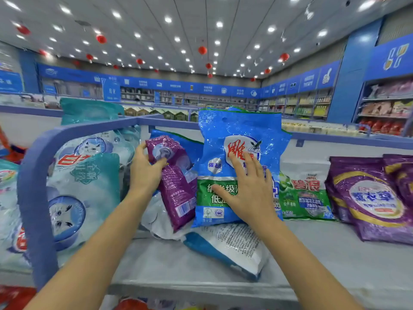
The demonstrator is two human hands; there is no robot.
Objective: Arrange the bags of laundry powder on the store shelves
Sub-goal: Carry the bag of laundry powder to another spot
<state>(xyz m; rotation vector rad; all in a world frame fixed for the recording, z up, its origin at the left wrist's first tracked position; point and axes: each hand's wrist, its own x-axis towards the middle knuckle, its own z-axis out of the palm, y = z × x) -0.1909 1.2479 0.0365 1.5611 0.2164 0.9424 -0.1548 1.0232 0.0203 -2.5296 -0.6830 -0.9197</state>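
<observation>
Purple plastic powder bag (178, 193) is gripped in left hand (146, 168); right hand (250, 191), fingers straight, steadies blue-green bag (237, 128); next, likely stand purple upright.

Store interior. The grey panelled ceiling (156, 10) carries rows of round recessed lights (168, 19); red lanterns (202, 50) hang beneath it. A blue sign band (178, 85) runs along the walls above stocked wall shelves (299, 104). A blue pillar (355, 70) stands at right. Low aisle shelving (174, 115) crosses the middle distance. Lighting is bright and even.
</observation>
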